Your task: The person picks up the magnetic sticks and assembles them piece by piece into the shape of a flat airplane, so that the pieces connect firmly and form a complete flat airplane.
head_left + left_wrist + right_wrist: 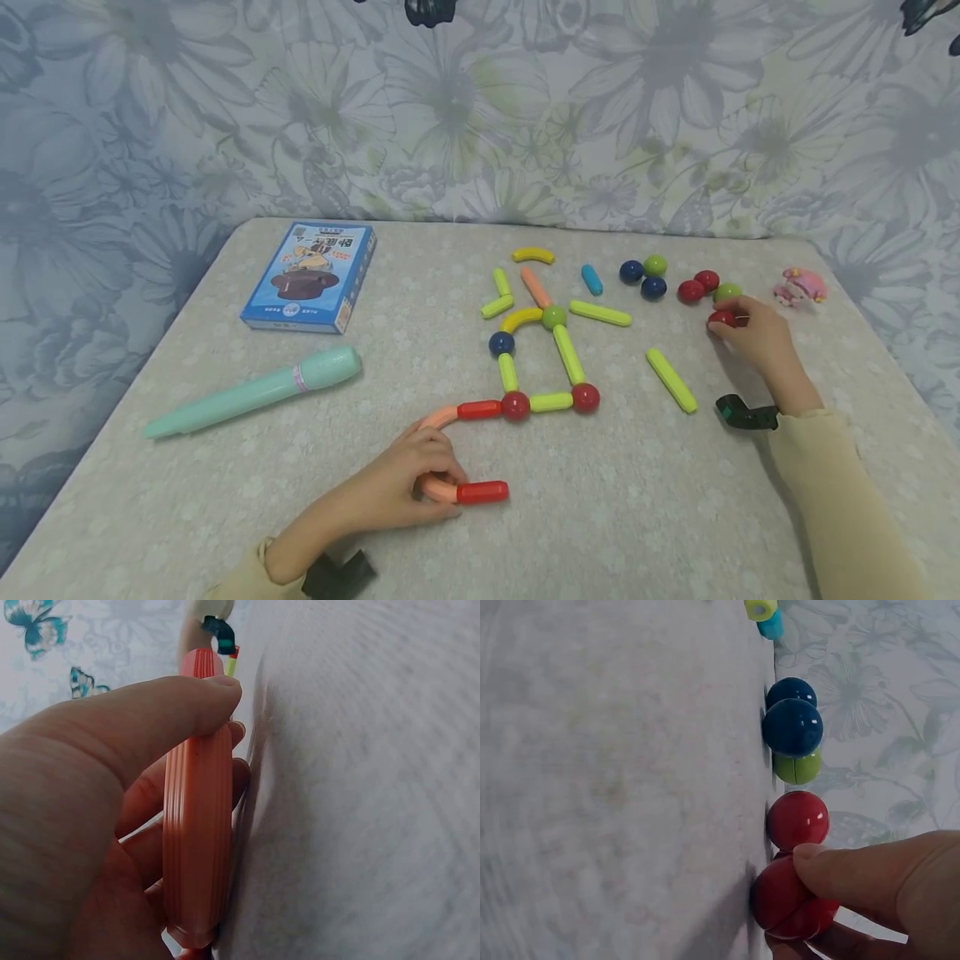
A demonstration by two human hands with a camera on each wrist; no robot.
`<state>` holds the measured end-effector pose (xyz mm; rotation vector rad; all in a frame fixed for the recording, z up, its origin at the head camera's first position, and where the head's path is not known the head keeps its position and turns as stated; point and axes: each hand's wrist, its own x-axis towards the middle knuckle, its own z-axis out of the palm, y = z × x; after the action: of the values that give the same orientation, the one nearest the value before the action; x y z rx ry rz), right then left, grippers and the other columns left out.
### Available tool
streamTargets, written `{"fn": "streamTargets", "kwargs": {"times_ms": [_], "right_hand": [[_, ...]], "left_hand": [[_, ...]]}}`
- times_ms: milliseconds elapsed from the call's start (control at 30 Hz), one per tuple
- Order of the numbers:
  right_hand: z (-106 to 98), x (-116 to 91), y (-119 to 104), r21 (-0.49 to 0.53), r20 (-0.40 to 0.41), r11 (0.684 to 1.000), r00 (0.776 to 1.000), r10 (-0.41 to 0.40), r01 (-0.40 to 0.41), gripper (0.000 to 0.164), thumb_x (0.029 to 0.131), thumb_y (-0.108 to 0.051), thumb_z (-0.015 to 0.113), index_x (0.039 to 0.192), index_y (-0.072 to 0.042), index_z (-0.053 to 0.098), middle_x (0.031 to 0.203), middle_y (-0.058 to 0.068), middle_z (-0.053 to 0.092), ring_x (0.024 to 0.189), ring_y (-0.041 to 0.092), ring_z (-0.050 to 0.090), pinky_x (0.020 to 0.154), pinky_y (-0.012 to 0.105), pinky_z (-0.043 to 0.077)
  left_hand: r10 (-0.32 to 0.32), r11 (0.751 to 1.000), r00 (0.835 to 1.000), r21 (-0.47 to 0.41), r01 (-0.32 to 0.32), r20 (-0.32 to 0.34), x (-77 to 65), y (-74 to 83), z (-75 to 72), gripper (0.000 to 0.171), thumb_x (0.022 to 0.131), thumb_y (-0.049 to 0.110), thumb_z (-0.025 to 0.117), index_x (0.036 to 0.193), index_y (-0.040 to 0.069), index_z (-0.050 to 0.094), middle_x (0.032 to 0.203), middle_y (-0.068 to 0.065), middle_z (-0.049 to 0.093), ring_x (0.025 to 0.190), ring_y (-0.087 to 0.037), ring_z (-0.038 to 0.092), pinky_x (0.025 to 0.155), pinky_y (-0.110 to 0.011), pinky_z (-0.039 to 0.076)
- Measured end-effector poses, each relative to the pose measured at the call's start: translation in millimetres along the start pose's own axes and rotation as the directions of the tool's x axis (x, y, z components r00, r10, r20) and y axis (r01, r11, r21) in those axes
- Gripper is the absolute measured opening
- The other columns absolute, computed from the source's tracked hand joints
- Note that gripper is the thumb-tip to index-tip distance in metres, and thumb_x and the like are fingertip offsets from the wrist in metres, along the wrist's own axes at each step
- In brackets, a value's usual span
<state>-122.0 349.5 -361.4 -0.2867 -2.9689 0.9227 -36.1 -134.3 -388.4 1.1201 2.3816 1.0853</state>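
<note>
My left hand (401,475) grips a curved salmon-orange rod (196,832) at the front of the table, thumb on one side and fingers behind it. Red rods (482,492) continue from both ends of this curve; the upper red rod (480,409) reaches a red ball (515,406). That ball belongs to a closed outline of yellow-green rods (551,402), a yellow curve and several balls. At the right, my right hand (765,337) pinches a red ball (784,900) between thumb and fingers, beside a green ball (727,292) and two other red balls (691,292).
Blue balls (653,288) and a green one lie behind the outline. Loose rods (671,381) surround it. A pink figurine (801,287) sits far right. A blue box (311,279) and a mint-green wand-shaped object (255,393) lie left. A flowered backdrop (480,117) rises behind.
</note>
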Motion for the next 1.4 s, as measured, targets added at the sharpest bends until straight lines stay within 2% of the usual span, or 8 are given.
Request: {"fn": "streamTargets", "kwargs": {"times_ms": [133,233,333,433,600,700,1233,1400], "right_hand": [[-3,-12,-10,0.063,-0.008,0.997,0.999,-0.041,0.041,0.044,0.094,-0.027,0.057,0.124,0.004,0.05,0.117,0.027,0.051,0.108,0.042,0.047,0.083,0.052,0.039],[-7,-29,-36,0.167,0.016,0.983,0.997,-0.078,0.074,0.05,0.093,-0.035,0.057,0.129,-0.002,0.048,0.122,0.02,0.051,0.11,0.035,0.049,0.082,0.036,0.045],[3,-51,-70,0.312,0.11,0.942,0.98,-0.167,0.125,0.048,0.092,-0.032,0.061,0.13,-0.005,0.049,0.121,0.014,0.052,0.105,0.027,0.053,0.077,0.022,0.046],[31,-80,-99,0.46,0.256,0.874,0.92,-0.296,0.154,0.042,0.09,-0.022,0.065,0.127,-0.006,0.052,0.116,0.01,0.057,0.101,0.023,0.055,0.078,0.024,0.048],[85,-122,-126,0.592,0.493,0.803,0.758,-0.426,0.067,0.038,0.087,-0.018,0.068,0.122,-0.005,0.057,0.115,0.007,0.058,0.102,0.022,0.056,0.083,0.029,0.047],[104,-137,-132,0.616,0.534,0.787,0.72,-0.443,0.027,0.035,0.086,-0.015,0.069,0.119,-0.005,0.06,0.112,0.005,0.06,0.1,0.022,0.057,0.082,0.028,0.048],[119,-153,-141,0.651,0.524,0.759,0.728,-0.442,-0.008,0.033,0.082,-0.012,0.073,0.113,-0.004,0.063,0.106,0.004,0.063,0.096,0.02,0.06,0.077,0.029,0.05],[120,-153,-140,0.654,0.526,0.756,0.733,-0.432,-0.023,0.034,0.082,-0.011,0.073,0.113,-0.003,0.062,0.105,0.005,0.063,0.094,0.02,0.061,0.077,0.029,0.05]], "left_hand": [[-0.008,1.0,1.0,-0.009,0.008,0.008,-0.2,0.2,0.2,0.02,0.073,0.025,0.081,0.088,0.029,0.067,0.084,0.021,0.053,0.094,-0.005,0.046,0.093,-0.042,0.031],[-0.007,1.0,1.0,-0.014,0.007,0.008,-0.2,0.1,0.2,0.021,0.073,0.025,0.081,0.088,0.029,0.068,0.083,0.021,0.053,0.094,-0.005,0.046,0.093,-0.042,0.031],[-0.002,1.0,1.0,-0.011,0.002,0.004,0.0,-0.1,0.1,0.021,0.073,0.025,0.081,0.088,0.029,0.068,0.084,0.021,0.053,0.094,-0.005,0.046,0.093,-0.042,0.031],[0.003,1.0,1.0,-0.007,-0.003,0.0,0.4,-0.5,-0.3,0.021,0.072,0.025,0.081,0.088,0.029,0.068,0.085,0.021,0.052,0.094,-0.004,0.046,0.093,-0.041,0.032],[-0.009,1.0,1.0,-0.013,0.009,0.014,2.3,0.1,-2.0,0.02,0.073,0.026,0.081,0.088,0.03,0.068,0.084,0.019,0.053,0.094,-0.005,0.046,0.094,-0.042,0.03],[-0.023,1.0,0.999,-0.017,0.023,0.027,3.3,1.2,-2.8,0.019,0.074,0.027,0.08,0.089,0.03,0.068,0.083,0.019,0.053,0.093,-0.005,0.045,0.092,-0.041,0.031],[-0.021,1.0,1.0,-0.017,0.021,0.016,2.4,1.8,-2.8,0.019,0.073,0.027,0.081,0.088,0.03,0.069,0.083,0.019,0.052,0.092,-0.005,0.045,0.096,-0.043,0.028],[-0.042,0.999,0.999,0.034,0.041,0.009,3.8,6.6,-1.0,0.02,0.074,0.03,0.08,0.091,0.029,0.07,0.088,0.02,0.054,0.098,-0.006,0.045,0.104,-0.053,0.014]]}}
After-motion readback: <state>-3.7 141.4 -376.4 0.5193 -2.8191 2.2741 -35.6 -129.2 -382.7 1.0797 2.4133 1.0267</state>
